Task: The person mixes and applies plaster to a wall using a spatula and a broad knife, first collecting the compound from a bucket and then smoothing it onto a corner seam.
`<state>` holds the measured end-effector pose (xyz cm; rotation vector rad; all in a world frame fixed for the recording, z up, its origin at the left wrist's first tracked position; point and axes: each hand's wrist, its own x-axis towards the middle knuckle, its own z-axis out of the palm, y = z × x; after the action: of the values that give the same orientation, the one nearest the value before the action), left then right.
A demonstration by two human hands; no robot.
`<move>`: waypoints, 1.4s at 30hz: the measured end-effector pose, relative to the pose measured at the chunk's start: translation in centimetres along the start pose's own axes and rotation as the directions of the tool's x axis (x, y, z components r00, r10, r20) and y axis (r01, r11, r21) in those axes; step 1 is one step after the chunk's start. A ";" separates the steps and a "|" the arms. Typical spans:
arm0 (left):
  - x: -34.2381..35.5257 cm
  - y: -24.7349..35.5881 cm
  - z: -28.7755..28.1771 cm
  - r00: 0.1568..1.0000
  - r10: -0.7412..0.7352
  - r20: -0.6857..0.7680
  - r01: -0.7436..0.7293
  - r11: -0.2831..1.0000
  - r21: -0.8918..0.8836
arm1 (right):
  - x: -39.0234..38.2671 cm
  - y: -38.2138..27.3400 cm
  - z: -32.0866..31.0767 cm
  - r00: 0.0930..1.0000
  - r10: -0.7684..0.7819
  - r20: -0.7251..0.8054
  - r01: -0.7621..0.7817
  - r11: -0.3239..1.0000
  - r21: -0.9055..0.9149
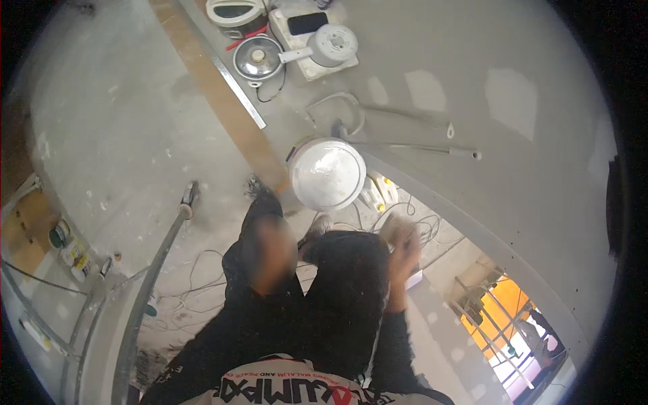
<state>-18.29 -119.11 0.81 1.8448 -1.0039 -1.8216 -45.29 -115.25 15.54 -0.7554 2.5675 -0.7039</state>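
Pale printed shirt fabric [297, 368] lies closest to the lens, along the bottom edge, with the wearer's dark trousers [341, 283] beyond it. A grey wall [513, 175] with whitish patches [513, 98] fills the right side, and a grey, smeared floor [121, 121] the upper left.

A long brown strip [196, 67] runs across the floor from the top edge toward the centre. At left, a grey metal pole [162, 236] slants up to a foot. At lower right, an opening [503, 304] shows bright orange behind bars.

Just ahead of the hands, at the centre, stands a round white bucket [329, 174], seen from above and nearest to them among the larger things. The left hand [272, 256] is over the lap, badly blurred; its grip cannot be told. The right hand [405, 253] is beside the thigh, its fingers bent; a pale blur at the fingertips leaves it impossible to tell whether something is held.

At the top sit a cream-and-black cooker [236, 13], a round white piece with a handle [334, 45] and a glass-lidded pot [258, 57]. Smaller still are a dark phone [308, 24] near them and yellow-capped bottles [378, 192] beside the bucket.
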 end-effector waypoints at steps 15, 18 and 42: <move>25.6 8.7 26.8 0.483 0.286 0.828 -0.875 0.196 0.443 | 19.9 27.2 20.1 0.987 0.145 -0.068 -0.150 0.986 -0.078; 25.4 7.8 32.7 0.333 0.192 0.923 -0.943 0.081 0.324 | 20.0 30.3 21.5 0.986 0.088 -0.141 -0.106 0.987 -0.125; 25.3 0.9 34.2 0.157 -0.174 0.972 -0.926 -0.367 0.084 | 15.4 23.8 23.0 0.971 0.238 0.033 -0.237 0.971 -0.012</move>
<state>-53.74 -129.66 -20.18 -0.2868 -3.4444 -0.6879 -55.88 -115.01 -19.38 -0.4464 2.5736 -0.5984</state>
